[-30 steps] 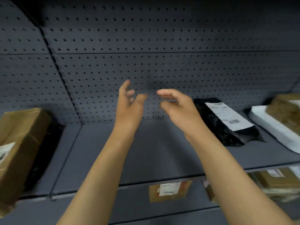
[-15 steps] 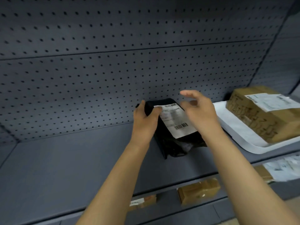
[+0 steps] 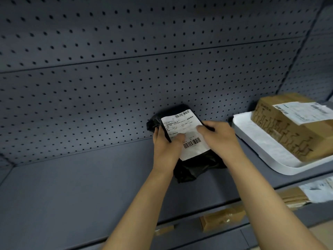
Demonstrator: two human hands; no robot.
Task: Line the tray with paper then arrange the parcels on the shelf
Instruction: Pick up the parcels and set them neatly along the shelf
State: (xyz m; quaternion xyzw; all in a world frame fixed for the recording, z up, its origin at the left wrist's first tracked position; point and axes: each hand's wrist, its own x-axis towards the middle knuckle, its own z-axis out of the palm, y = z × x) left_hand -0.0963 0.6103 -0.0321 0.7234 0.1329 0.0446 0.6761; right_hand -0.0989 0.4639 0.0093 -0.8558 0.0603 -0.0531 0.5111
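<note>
both hands (image 3: 166, 147) (image 3: 219, 139) now on the black parcel (image 3: 194, 166), previously only nearing

Both bare forearms reach forward and up, converging. The left hand (image 3: 166, 147) is clasped around the left edge of what it holds, thumb lying on top. The right hand (image 3: 219, 137) grips the opposite edge, fingers curled over it.

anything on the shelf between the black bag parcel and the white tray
Nothing rests there. In the head view only the right hand, gripping the black bag parcel, crosses the bare shelf before the white tray.
</note>
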